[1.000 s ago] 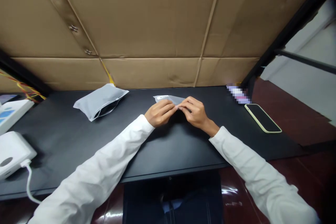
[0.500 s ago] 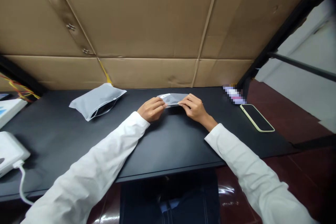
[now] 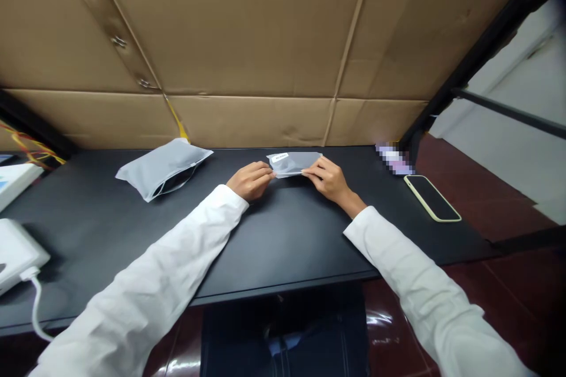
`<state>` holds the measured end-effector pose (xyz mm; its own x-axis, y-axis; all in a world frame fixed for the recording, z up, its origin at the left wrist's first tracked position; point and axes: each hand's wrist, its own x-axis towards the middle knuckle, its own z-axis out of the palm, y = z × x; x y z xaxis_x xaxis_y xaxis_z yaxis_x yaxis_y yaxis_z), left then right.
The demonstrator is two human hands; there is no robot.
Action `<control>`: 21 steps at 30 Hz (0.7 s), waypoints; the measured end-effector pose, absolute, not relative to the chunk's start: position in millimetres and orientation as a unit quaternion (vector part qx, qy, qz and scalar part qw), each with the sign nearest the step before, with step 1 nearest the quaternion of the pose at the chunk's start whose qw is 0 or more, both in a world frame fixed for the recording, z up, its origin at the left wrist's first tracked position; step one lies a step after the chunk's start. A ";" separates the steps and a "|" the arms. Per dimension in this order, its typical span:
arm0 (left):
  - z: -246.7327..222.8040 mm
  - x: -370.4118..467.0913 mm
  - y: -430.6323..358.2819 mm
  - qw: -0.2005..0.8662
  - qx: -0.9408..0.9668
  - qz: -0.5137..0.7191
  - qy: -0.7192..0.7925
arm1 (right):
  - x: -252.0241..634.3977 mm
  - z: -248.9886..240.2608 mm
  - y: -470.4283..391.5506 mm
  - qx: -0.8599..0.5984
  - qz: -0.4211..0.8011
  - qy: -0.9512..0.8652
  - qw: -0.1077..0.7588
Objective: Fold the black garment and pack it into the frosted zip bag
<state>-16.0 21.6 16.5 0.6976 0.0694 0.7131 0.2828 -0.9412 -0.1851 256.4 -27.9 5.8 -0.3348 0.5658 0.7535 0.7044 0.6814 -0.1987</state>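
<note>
A small translucent plastic bag [image 3: 294, 163] with a white printed label is held just above the dark table, its near edge toward me. My left hand [image 3: 252, 180] pinches its left near corner between thumb and fingers. At the right end of the same edge, my right hand [image 3: 327, 179] grips the bag with thumb and forefinger. What lies inside the bag is hard to make out. Farther left, a larger frosted zip bag [image 3: 163, 166] lies on the table with its mouth gaping toward me.
A phone in a pale yellow case [image 3: 432, 198] lies at the table's right end, beside a blurred-out item [image 3: 395, 159]. On the left are a white power adapter [image 3: 20, 256] with a cable and a white box [image 3: 17, 182]. A cardboard wall [image 3: 247, 121] closes off the back.
My left hand has slid slightly left along the small bag, so its label shows more fully. The right hand stays nearly in place, still pinching the edge.
</note>
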 end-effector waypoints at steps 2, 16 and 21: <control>14.0 -15.1 20.9 0.131 -0.910 -0.380 -0.101 | 257.4 2.1 -27.7 -0.397 -0.055 -0.809 0.430; -2.5 -8.0 21.5 0.020 -0.921 -0.330 -0.207 | 255.7 -1.7 -26.2 -0.451 0.121 -0.766 0.441; -2.6 -7.6 21.4 0.020 -0.922 -0.321 -0.215 | 254.6 -0.7 -27.1 -0.450 0.117 -0.770 0.437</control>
